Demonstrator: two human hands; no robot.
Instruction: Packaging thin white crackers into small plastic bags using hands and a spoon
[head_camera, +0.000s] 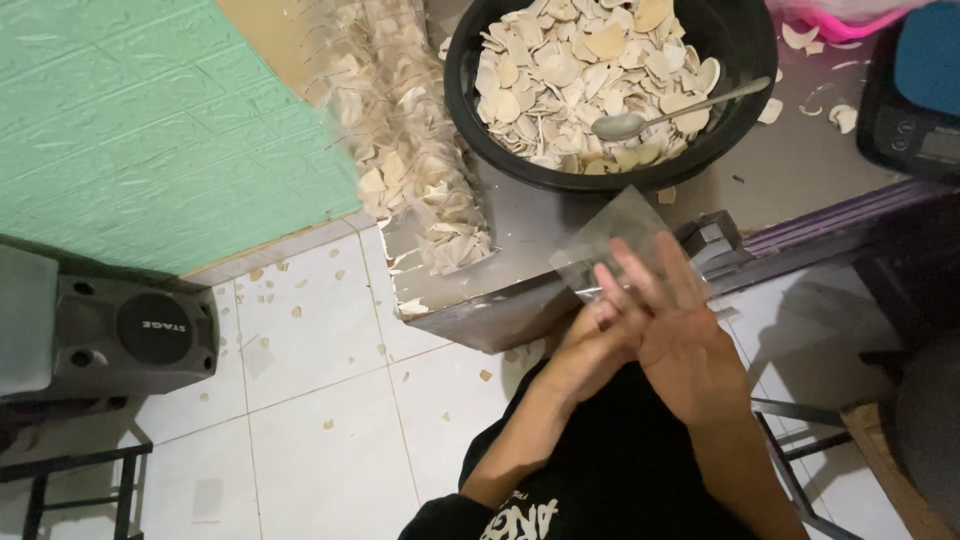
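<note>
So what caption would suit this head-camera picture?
Both hands, left hand and right hand, rub a small clear plastic bag beside a black round chip-filled basin.

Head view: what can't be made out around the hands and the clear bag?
- Left hand: fingers mostly covered by the right hand, grip unclear.
- Clear plastic bag: see-through and motion-blurred; open or sealed, cannot tell.
- Black bowl of chips: top rim cut by the frame edge.
- Digital scale: cut by the right edge.
</note>
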